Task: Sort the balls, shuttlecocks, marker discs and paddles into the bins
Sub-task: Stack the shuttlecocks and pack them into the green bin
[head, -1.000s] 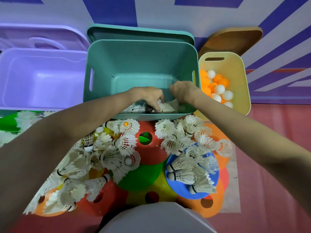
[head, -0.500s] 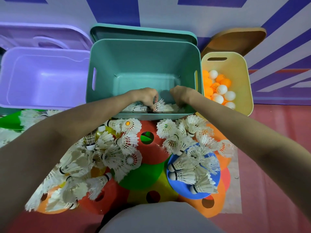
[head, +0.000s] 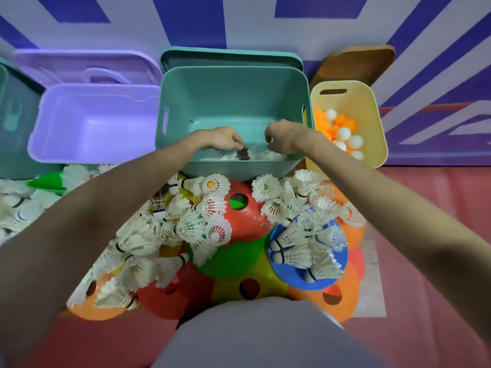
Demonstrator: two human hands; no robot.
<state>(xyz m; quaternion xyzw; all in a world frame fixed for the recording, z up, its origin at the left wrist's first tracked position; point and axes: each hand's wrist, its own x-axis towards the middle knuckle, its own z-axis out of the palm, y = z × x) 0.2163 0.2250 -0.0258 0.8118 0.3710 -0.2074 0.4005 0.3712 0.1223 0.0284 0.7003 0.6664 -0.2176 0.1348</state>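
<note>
The teal bin (head: 233,96) stands in the middle, with several white shuttlecocks (head: 263,155) lying against its near wall. Both my hands reach into it. My left hand (head: 223,139) points its fingers down, and the fingertips touch a dark-tipped shuttlecock (head: 243,154). My right hand (head: 281,138) hovers just above the pile, fingers loosely curled and holding nothing. Many more shuttlecocks (head: 186,224) lie on the floor in front of the bin, on top of red (head: 244,219), green (head: 233,258), blue (head: 273,235) and orange marker discs. No paddle is visible.
A yellow bin (head: 372,144) on the right holds orange and white balls (head: 342,134). An empty purple bin (head: 93,123) stands on the left, with a dark teal bin (head: 13,115) beyond it. Lids lean on the wall behind. My grey-clad knee (head: 252,333) is at the bottom.
Both hands carried shuttlecocks down into the teal bin and then moved apart. The shuttlecocks now lie on the bin floor, and my right hand has lifted off them.
</note>
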